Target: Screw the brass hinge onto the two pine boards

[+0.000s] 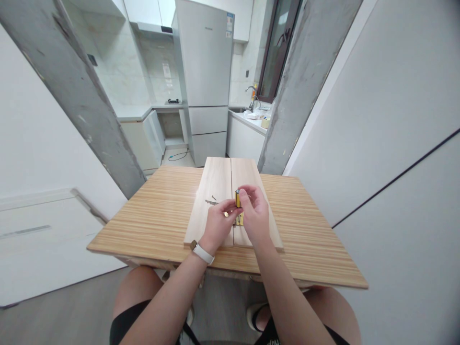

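Note:
Between my fingers is a small yellow-and-black object (237, 198), upright; its exact kind is too small to make out. My right hand (256, 211) grips it with the thumb on its right side. The fingertips of my left hand (220, 221) close on its lower end. Below the hands a brass-coloured hinge (239, 220) lies at the seam between two pale wooden boards (215, 179), partly hidden by my fingers. Left of my left hand, several screws (211, 202) lie in a row on the left board, with one loose screw (214, 197) just beyond.
The boards lie side by side on a striped wooden table (161, 206). Beyond it stand a grey fridge (206, 62) and a counter with a sink (237, 109). White panels flank the table, and my knees are under its near edge.

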`<state>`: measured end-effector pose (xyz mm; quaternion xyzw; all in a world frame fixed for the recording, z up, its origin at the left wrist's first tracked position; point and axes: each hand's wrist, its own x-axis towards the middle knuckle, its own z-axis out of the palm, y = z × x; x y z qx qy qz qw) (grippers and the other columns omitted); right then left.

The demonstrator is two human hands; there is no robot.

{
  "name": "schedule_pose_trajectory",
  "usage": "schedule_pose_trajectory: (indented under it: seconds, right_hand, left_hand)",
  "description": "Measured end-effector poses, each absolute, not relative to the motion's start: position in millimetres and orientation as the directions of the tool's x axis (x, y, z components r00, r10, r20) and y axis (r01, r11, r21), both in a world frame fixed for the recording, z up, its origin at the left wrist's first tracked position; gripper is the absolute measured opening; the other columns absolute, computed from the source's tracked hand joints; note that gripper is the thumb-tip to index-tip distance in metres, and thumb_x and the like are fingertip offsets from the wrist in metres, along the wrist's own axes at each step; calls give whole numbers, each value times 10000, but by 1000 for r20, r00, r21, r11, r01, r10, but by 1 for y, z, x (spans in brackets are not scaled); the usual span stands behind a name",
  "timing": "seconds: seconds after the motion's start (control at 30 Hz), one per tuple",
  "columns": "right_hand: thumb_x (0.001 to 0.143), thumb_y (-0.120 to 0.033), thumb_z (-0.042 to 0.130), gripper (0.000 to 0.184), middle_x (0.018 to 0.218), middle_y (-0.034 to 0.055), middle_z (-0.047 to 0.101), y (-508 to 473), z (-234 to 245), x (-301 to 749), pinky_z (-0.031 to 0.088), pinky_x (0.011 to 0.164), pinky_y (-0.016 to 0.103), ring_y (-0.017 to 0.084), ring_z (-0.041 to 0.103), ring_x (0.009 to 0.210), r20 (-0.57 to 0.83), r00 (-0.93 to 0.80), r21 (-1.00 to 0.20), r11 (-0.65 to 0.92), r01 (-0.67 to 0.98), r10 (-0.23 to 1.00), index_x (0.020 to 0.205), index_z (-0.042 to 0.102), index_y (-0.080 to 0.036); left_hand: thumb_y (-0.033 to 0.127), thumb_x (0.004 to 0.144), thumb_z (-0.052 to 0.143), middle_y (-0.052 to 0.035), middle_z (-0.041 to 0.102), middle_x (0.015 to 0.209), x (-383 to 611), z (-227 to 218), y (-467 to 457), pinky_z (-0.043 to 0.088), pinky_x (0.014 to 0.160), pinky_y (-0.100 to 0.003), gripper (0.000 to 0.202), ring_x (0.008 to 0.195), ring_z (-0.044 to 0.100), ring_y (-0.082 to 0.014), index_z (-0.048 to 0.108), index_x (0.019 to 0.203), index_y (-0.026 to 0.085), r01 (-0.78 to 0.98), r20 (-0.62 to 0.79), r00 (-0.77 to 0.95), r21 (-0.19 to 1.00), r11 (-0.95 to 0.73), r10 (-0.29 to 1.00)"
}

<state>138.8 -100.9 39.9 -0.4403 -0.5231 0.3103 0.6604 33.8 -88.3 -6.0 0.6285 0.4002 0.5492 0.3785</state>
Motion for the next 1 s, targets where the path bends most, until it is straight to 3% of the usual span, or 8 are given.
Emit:
schedule_pose_trajectory:
  seconds: [0.23, 0.37, 0.47, 0.57, 0.67, 0.77, 0.87, 1.0]
  right_hand:
    - [953, -461, 603, 258, 923, 28, 601, -115, 45, 116, 502, 747, 331, 195, 593, 835, 348, 391, -935, 348, 75, 852, 1047, 556, -226]
    - [964, -415, 568, 193, 832, 2, 561, -117, 50, 102, 450, 730, 326, 186, 548, 773, 338, 500, -941, 291, 171, 798, 928, 500, -238]
    - [979, -431, 534, 287, 706, -26, 491, -110, 50, 105, 389, 647, 307, 164, 480, 681, 360, 495, -933, 313, 179, 791, 776, 460, -241]
    - [975, -502, 526, 457, 577, -43, 384, -98, 48, 117, 299, 540, 305, 141, 385, 566, 344, 411, -938, 323, 122, 844, 625, 390, -240]
    - [922, -575, 586, 564, 493, -47, 333, -85, 50, 132, 248, 483, 299, 119, 328, 492, 282, 230, -959, 284, 27, 931, 524, 369, -238]
    - [881, -593, 634, 598, 453, -51, 332, -75, 56, 148, 237, 476, 287, 101, 298, 462, 241, -90, -970, 237, -50, 966, 472, 395, -227]
    - [876, -607, 646, 618, 443, -55, 341, -65, 58, 160, 237, 486, 281, 92, 287, 454, 233, -325, -972, 218, -85, 916, 456, 411, -221]
    - [908, -605, 624, 599, 469, -58, 357, -61, 55, 164, 255, 488, 277, 97, 297, 465, 250, -345, -968, 224, -114, 904, 495, 423, -221]
  left_hand:
    - [182, 894, 628, -39, 746, 860, 45, -5, -98, 487, 705, -263, 79, 779, 657, -168, 706, 897, 164, 216, 425, 15, 883, -418, 905]
    - [187, 943, 564, -46, 707, 875, 52, -9, -98, 445, 678, -268, 121, 765, 607, -162, 680, 915, 169, 270, 463, -15, 855, -443, 886]
    - [180, 932, 574, -39, 681, 854, 53, -11, -96, 442, 693, -271, 103, 785, 595, -165, 632, 847, 173, 286, 462, 0, 850, -443, 887]
    - [126, 866, 618, -20, 664, 833, 48, -9, -96, 446, 690, -262, 61, 774, 591, -157, 594, 850, 180, 263, 445, 52, 857, -443, 894]
    - [88, 794, 681, -32, 698, 931, 41, -7, -96, 491, 747, -262, 214, 847, 647, -162, 582, 956, 185, 179, 418, 123, 883, -434, 900]
    - [133, 847, 685, -76, 728, 1060, 35, -6, -94, 537, 823, -284, 335, 952, 697, -178, 540, 1144, 188, 13, 382, 178, 920, -391, 907]
    - [156, 912, 636, -94, 742, 1093, 32, -4, -90, 558, 862, -304, 524, 972, 718, -174, 413, 1383, 202, -122, 360, 247, 933, -339, 900]
    - [134, 898, 634, -91, 740, 1087, 32, -5, -81, 574, 869, -304, 508, 972, 729, -183, 469, 1373, 199, -104, 365, 282, 931, -350, 887]
